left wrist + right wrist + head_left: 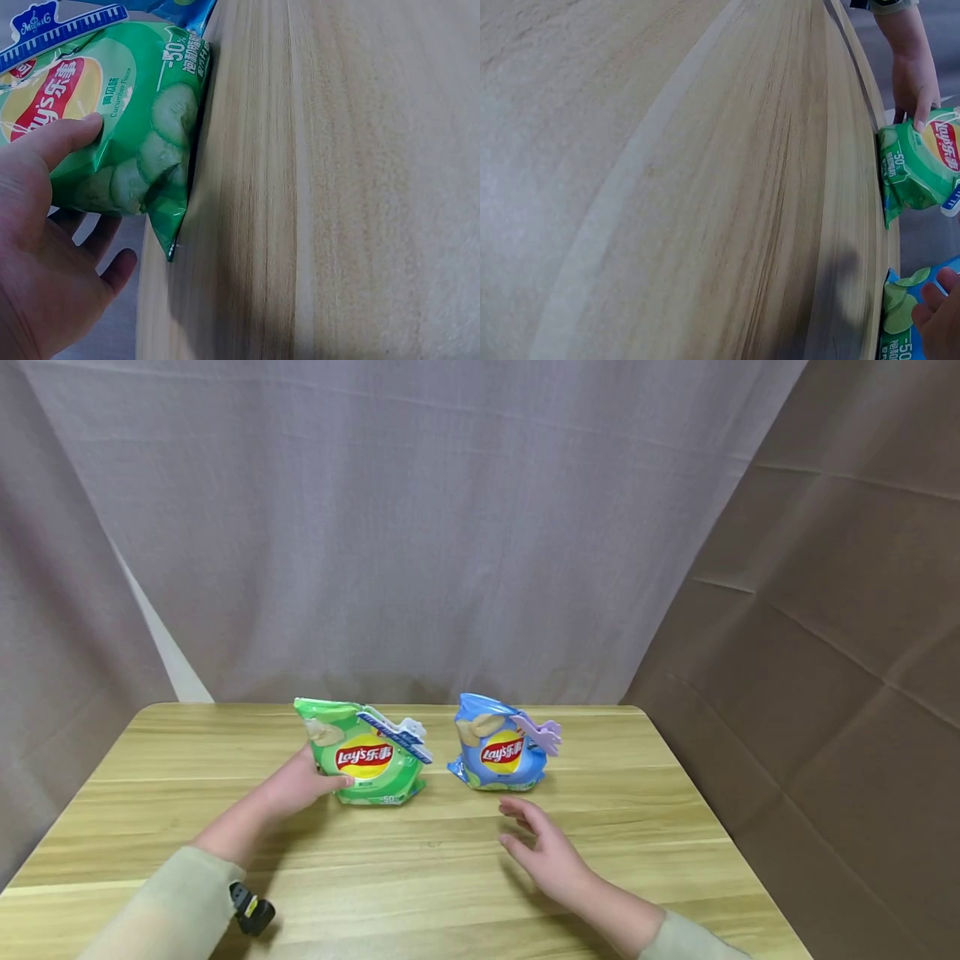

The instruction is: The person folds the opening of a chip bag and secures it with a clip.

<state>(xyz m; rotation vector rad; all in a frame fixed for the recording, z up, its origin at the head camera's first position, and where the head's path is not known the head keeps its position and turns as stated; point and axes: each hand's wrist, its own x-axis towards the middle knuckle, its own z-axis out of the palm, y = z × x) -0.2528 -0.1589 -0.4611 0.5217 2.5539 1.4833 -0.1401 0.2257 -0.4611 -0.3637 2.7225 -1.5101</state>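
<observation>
On the left, my left hand [303, 783] grips a green bag of Lay's chips [375, 781], thumb across its front and fingers behind. A blue-and-white clip [397, 737] with a piano-key pattern is fixed aslant across the bag's upper right corner. In the left wrist view the thumb presses the green bag [127, 142] near its logo. To the right stands a blue bag of Lay's chips [501, 752], with a purple clip [538, 733] on its upper right corner. My right hand [547, 856] hovers in front of the blue bag, fingers loosely bent, holding nothing.
Both bags are near the back edge of the wooden table [420, 877]. A grey curtain [420, 527] hangs behind it, and a brown cloth [847, 652] hangs along the right side. A small black device [252, 912] sits at the left sleeve cuff.
</observation>
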